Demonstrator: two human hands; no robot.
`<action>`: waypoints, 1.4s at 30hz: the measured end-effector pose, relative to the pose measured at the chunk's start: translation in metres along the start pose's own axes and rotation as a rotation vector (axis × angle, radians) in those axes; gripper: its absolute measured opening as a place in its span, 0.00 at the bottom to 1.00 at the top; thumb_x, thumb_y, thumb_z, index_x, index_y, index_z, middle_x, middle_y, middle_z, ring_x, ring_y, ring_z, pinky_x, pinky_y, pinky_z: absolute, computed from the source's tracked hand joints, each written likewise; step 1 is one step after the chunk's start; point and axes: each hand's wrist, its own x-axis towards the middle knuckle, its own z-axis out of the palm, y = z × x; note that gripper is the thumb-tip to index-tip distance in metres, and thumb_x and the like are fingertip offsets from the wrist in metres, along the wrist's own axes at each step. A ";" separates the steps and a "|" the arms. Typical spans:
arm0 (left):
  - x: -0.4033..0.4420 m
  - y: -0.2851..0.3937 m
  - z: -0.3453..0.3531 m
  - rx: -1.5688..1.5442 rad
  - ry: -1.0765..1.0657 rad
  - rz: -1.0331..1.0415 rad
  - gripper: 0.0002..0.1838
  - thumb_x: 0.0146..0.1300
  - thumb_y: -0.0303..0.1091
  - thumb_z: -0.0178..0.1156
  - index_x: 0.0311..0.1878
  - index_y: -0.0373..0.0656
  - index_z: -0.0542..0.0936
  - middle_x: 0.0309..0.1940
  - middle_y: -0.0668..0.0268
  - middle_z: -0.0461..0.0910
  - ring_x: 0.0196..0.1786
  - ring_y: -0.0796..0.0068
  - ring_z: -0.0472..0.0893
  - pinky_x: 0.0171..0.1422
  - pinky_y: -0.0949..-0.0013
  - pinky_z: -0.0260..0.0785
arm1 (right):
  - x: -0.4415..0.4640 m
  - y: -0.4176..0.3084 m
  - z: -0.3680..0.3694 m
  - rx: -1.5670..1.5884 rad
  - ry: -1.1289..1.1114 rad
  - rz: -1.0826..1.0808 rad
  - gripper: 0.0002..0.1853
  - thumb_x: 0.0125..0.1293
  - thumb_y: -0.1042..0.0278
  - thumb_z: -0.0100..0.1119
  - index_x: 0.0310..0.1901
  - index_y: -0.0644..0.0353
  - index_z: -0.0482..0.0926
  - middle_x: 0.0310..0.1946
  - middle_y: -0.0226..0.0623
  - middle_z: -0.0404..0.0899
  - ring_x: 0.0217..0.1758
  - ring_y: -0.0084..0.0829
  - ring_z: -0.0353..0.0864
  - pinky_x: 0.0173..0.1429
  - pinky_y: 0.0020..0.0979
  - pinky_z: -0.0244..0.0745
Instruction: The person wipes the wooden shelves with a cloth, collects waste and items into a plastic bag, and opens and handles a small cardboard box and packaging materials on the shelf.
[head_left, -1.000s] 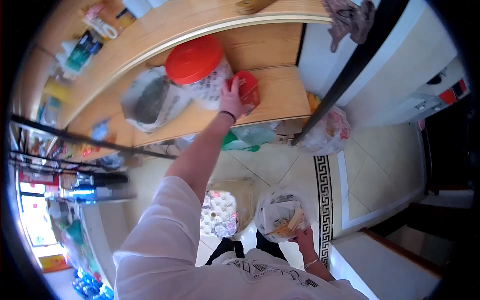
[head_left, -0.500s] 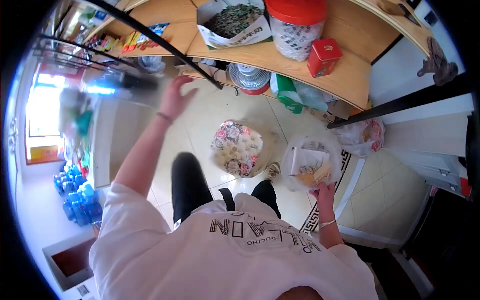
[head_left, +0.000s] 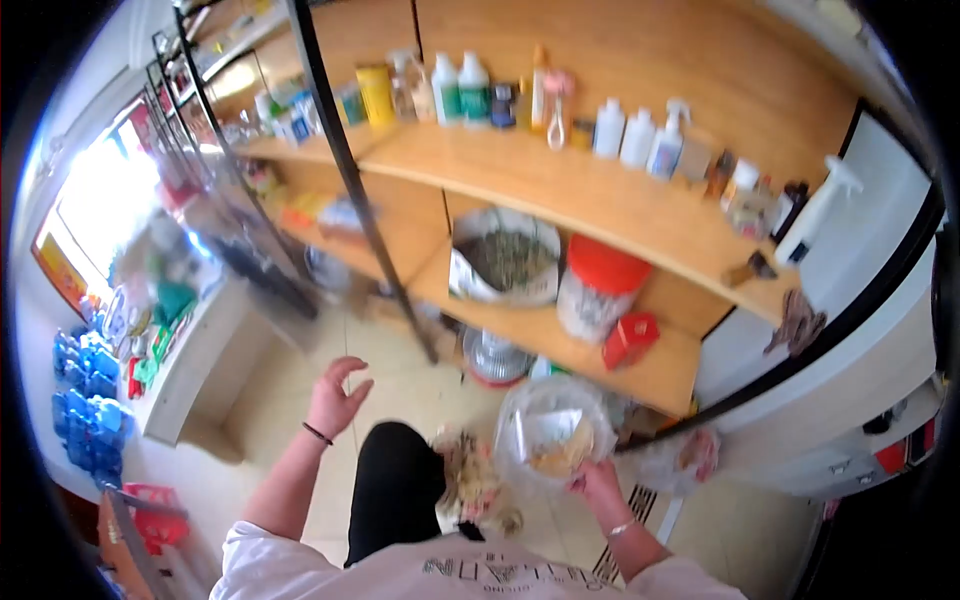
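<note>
My right hand (head_left: 598,484) grips the near rim of a round, clear plastic bag (head_left: 515,425). White packaging and yellowish scraps lie inside it; I cannot tell whether a bin is beneath the plastic. My left hand (head_left: 338,398) is raised over the floor to the left, fingers apart and holding nothing. Between the hands, below, stands a flowered stool (head_left: 465,475), partly hidden by my dark-trousered leg (head_left: 397,480).
Wooden shelves (head_left: 420,155) run across the front, with bottles above. Lower down are a bag of dried leaves (head_left: 508,260), a red-lidded tub (head_left: 600,290) and a red tin (head_left: 630,340). A heater (head_left: 493,357) sits underneath. Blue water bottles (head_left: 90,430) stand left.
My view has tipped up, showing the upper shelf. The clear bag, still in my right hand, now appears in front of the heater and lower shelf. My left hand stays empty.
</note>
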 end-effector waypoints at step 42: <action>0.073 -0.032 -0.044 -0.008 0.022 0.036 0.18 0.50 0.33 0.67 0.45 0.42 0.78 0.45 0.56 0.77 0.50 0.59 0.77 0.54 0.64 0.69 | 0.038 -0.454 0.190 -0.141 -0.196 -0.411 0.30 0.64 0.52 0.54 0.58 0.68 0.62 0.41 0.55 0.77 0.33 0.40 0.82 0.28 0.26 0.80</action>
